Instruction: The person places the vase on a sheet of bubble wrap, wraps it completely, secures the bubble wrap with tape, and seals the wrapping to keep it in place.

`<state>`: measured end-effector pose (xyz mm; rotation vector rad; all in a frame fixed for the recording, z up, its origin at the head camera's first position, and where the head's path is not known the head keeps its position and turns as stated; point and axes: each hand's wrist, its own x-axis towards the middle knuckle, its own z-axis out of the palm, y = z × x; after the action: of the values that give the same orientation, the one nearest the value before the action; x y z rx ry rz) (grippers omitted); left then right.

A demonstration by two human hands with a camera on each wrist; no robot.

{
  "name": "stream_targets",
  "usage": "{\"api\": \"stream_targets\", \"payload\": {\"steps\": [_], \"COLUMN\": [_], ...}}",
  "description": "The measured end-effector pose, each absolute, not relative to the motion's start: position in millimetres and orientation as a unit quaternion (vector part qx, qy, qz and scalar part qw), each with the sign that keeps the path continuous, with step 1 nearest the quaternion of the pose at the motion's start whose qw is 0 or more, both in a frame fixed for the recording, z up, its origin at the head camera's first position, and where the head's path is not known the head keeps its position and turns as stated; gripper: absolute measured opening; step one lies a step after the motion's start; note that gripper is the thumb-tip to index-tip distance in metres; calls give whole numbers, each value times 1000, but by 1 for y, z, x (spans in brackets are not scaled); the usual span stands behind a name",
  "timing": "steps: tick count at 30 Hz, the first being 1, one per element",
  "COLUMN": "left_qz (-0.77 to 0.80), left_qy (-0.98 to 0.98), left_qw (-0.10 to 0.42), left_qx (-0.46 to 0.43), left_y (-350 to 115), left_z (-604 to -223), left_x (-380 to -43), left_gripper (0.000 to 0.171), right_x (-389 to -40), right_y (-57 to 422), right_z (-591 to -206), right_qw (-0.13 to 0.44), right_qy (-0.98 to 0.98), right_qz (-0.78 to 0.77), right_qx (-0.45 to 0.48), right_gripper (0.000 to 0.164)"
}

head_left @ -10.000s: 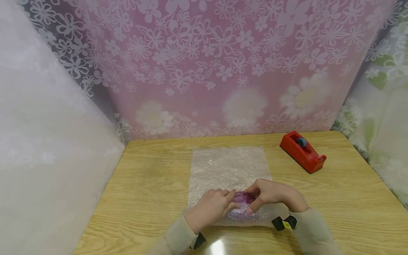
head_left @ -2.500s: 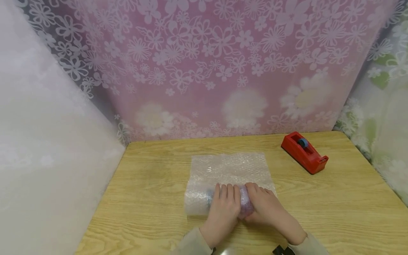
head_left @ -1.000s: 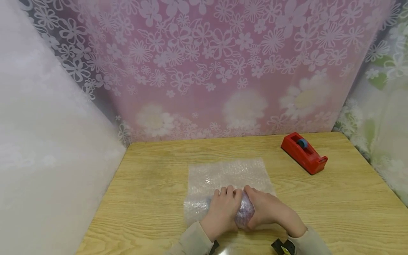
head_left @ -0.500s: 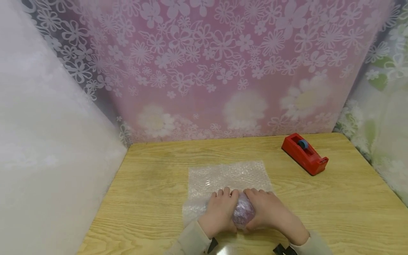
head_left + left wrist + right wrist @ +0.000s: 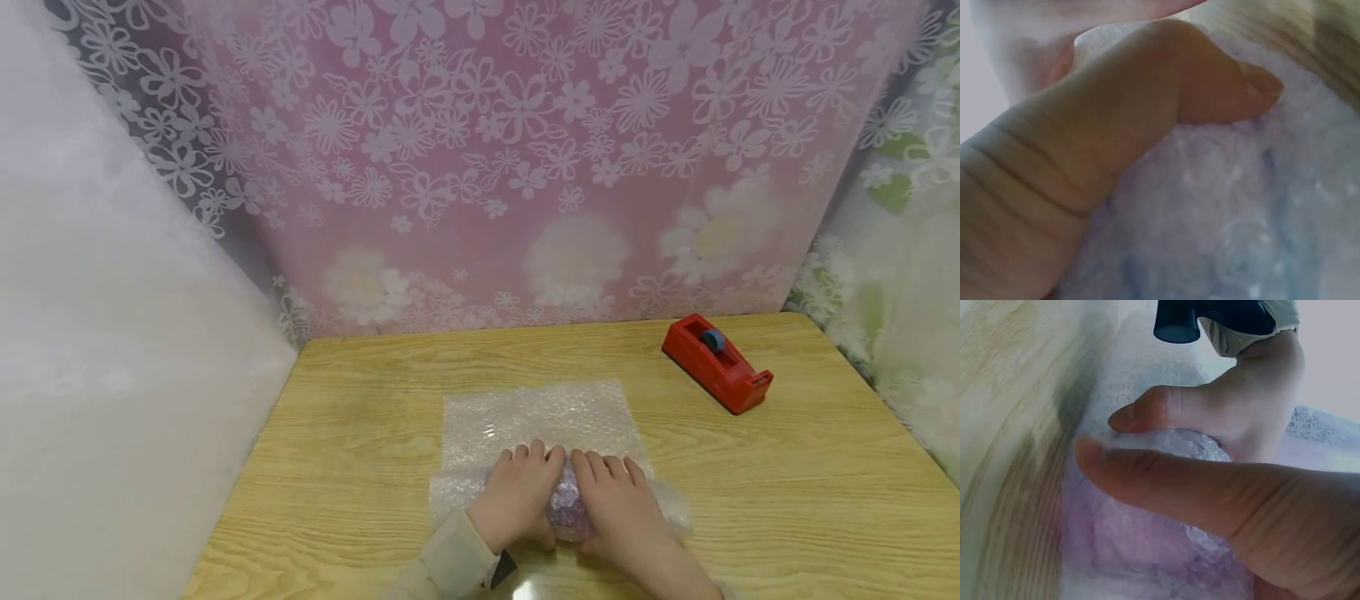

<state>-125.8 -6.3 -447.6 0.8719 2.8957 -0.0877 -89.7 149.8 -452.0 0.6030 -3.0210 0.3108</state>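
Note:
A purple-tinted object rolled in clear bubble wrap (image 5: pixel 567 504) lies crosswise near the front of the table; the wrap hides its kind. My left hand (image 5: pixel 521 496) grips the roll left of its middle, fingers over the far side and thumb on the near side. Just to the right, my right hand (image 5: pixel 626 512) holds it the same way. Beyond the fingers, the unrolled part of the bubble wrap sheet (image 5: pixel 536 421) lies flat. In the left wrist view the left thumb (image 5: pixel 1141 94) presses on the wrap; in the right wrist view both thumbs lie along the roll.
A red tape dispenser (image 5: pixel 716 364) with a small blue-cored roll stands at the back right of the wooden table (image 5: pixel 360 433). Floral curtains (image 5: pixel 465 167) close off the back and the sides.
Over ten seconds the bubble wrap has been rolled round the purple object, and its flat part has shortened. In the last half second my right hand has turned, its fingers now over the roll's top.

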Motion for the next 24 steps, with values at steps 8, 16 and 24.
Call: {"api": "stream_targets", "payload": {"steps": [8,16,24], "left_qz": [-20,-52,-122], "left_qy": [952,955,964], "left_qw": [73,11,-26], "left_qx": [297,291,234], "left_y": [-8,-5,2], "left_z": [-449,-448,-447], "left_x": [-125,-121,-96], "left_gripper": [87,103,103], "right_x": [-93,-101,-107], "right_y": [150,153,155], "right_z": [-454,-451,-449], "right_qw": [41,25,-13], "right_qy": [-970,-966,-964], "right_qz": [106,112,128], "right_qx": [215,230,235], "right_gripper": [109,94,89]}}
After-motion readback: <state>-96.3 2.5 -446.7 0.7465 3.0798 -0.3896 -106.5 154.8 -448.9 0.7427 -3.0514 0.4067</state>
